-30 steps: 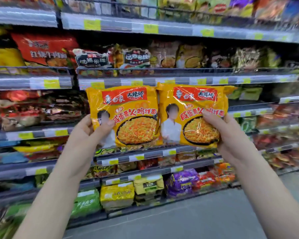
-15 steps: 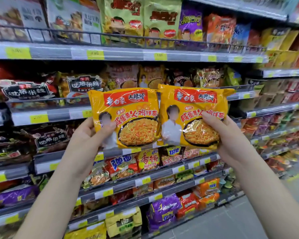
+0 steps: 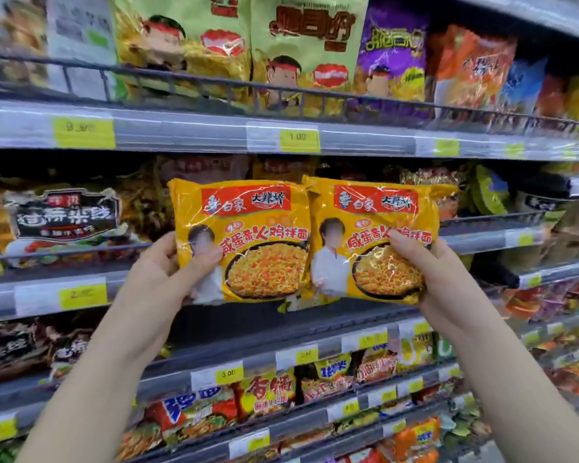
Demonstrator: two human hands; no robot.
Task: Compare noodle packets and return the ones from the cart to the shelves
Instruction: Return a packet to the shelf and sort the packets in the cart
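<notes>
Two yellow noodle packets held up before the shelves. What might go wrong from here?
1. The left hand and right hand each grip only the lower outer part, so the glossy left packet or right packet may slip and fall.
2. The shelves hold many different packets, so these might be returned to the wrong row.

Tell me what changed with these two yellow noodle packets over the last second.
The left packet and right packet rose about one shelf, now level with the black-labelled packet. Nothing taken or released: left hand and right hand still grip one each, side by side.
</notes>
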